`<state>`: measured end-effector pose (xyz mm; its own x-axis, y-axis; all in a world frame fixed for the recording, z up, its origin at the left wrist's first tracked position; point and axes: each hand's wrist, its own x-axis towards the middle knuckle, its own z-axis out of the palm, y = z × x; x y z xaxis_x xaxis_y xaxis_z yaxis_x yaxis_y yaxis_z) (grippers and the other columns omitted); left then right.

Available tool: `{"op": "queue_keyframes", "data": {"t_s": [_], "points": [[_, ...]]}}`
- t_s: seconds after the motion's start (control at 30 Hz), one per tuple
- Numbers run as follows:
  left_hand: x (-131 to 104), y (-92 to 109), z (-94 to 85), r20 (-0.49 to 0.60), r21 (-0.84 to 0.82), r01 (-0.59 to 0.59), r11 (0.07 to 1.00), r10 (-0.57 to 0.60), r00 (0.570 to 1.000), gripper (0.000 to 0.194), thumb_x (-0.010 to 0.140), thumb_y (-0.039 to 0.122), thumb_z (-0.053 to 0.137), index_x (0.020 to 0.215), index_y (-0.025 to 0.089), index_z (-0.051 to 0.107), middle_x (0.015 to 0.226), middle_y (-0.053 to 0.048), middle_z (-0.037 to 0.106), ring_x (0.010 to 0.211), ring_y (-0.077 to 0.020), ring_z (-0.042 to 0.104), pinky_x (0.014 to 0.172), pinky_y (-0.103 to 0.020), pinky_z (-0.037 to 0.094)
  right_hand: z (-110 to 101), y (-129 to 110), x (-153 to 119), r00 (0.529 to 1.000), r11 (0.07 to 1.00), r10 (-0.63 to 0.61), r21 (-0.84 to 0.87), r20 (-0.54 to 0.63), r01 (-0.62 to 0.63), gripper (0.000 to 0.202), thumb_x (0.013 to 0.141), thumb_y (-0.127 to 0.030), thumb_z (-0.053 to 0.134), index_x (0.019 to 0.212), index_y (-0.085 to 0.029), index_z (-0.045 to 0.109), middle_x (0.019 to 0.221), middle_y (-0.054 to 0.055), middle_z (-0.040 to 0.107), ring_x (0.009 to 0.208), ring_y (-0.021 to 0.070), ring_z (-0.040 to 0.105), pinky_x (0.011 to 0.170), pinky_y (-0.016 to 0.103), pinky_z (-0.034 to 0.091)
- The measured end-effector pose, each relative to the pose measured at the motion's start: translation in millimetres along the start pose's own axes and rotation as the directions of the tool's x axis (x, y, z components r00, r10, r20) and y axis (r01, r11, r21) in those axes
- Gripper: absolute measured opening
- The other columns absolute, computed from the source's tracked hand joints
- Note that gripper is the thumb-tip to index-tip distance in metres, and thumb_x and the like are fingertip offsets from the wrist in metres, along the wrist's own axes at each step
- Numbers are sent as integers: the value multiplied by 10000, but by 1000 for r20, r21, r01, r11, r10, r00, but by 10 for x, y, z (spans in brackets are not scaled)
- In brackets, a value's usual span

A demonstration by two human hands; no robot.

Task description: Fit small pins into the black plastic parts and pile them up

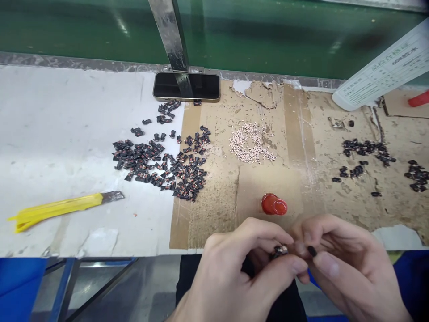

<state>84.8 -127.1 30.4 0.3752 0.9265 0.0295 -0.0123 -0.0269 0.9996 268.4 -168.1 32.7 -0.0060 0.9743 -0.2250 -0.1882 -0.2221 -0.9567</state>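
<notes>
Several small black pieces with light metallic bits [280, 251] sit inside the curled fingers of my left hand [241, 264]. Between the thumb and a finger of my right hand [351, 264] is a small dark oval piece [312, 251]. Both hands are close together, their fingertips nearly meeting, above the table's front edge. Just beyond them stands a small red cup [269, 204] with a round, shiny red top toward the right. Farther off lies a loose ring of tiny pinkish metallic pieces [250, 143] on the cardboard.
A large heap of black pieces with copper-coloured marks [144, 158] spreads left of centre. Dark oval pieces [363, 146] lie in groups at right. There are a yellow utility knife [60, 210], a phone [187, 86] by a metal post [170, 36], and a white printed bottle [385, 67].
</notes>
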Motion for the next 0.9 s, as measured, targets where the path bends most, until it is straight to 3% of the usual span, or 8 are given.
{"op": "queue_keyframes", "data": {"t_s": [0.13, 0.23, 0.4, 0.5, 0.57, 0.73, 0.9], "points": [[-11, -36, -10, 5, 34, 29, 999, -29, 1000, 219, 877, 132, 863, 975, 226, 691, 729, 79, 815, 534, -65, 719, 585, -85, 589, -26, -10, -4, 999, 997, -31, -68, -31, 29, 53, 995, -230, 701, 970, -263, 734, 802, 18, 720, 628, 135, 712, 576, 213, 625], [-29, -85, -56, -41, 98, 34, 995, -31, 999, 201, 877, 153, 865, 968, 241, 709, 736, 91, 791, 560, -58, 726, 600, -74, 581, -81, -13, -25, 985, 974, -135, -199, -107, 112, 74, 975, -181, 709, 961, -250, 732, 791, 19, 695, 649, 144, 707, 585, 232, 623], [-77, -214, -148, -112, 208, 59, 976, -36, 993, 223, 895, 56, 803, 949, 256, 721, 846, 102, 817, 652, -48, 763, 681, -67, 594, -185, 14, -46, 937, 851, -279, -507, -209, 140, 112, 920, -139, 754, 938, -250, 758, 822, 35, 727, 709, 170, 724, 634, 262, 624], [-96, -311, -168, -149, 237, 81, 968, -46, 988, 189, 926, 99, 794, 991, 261, 724, 884, 101, 821, 696, -57, 775, 741, -91, 617, -218, 61, -8, 913, 762, -344, -633, -220, 135, 97, 911, -165, 757, 933, -258, 748, 846, 46, 731, 738, 194, 715, 654, 312, 622], [-95, -371, -170, -140, 276, 41, 960, -2, 990, 152, 951, 141, 778, 1026, 262, 723, 900, 95, 823, 705, -64, 777, 752, -107, 627, -245, 92, 45, 899, 698, -395, -699, -190, 158, 126, 896, -145, 755, 951, -258, 739, 867, 50, 735, 773, 212, 718, 678, 344, 623], [-44, -460, -176, -108, 349, -68, 935, 112, 988, 112, 1006, 138, 692, 1043, 240, 718, 917, 89, 836, 736, -52, 791, 766, -71, 614, -336, 126, 197, 873, 529, -484, -773, 64, 350, 265, 802, -3, 773, 992, -187, 752, 981, 58, 765, 856, 203, 750, 746, 338, 632], [-19, -516, -196, -81, 371, -88, 924, 127, 989, 80, 1011, 147, 696, 1018, 215, 738, 906, 73, 843, 746, -48, 797, 798, -50, 609, -350, 143, 236, 860, 475, -501, -801, 95, 365, 260, 801, 18, 767, 982, -168, 752, 1097, 70, 753, 933, 187, 756, 839, 345, 628]]}}
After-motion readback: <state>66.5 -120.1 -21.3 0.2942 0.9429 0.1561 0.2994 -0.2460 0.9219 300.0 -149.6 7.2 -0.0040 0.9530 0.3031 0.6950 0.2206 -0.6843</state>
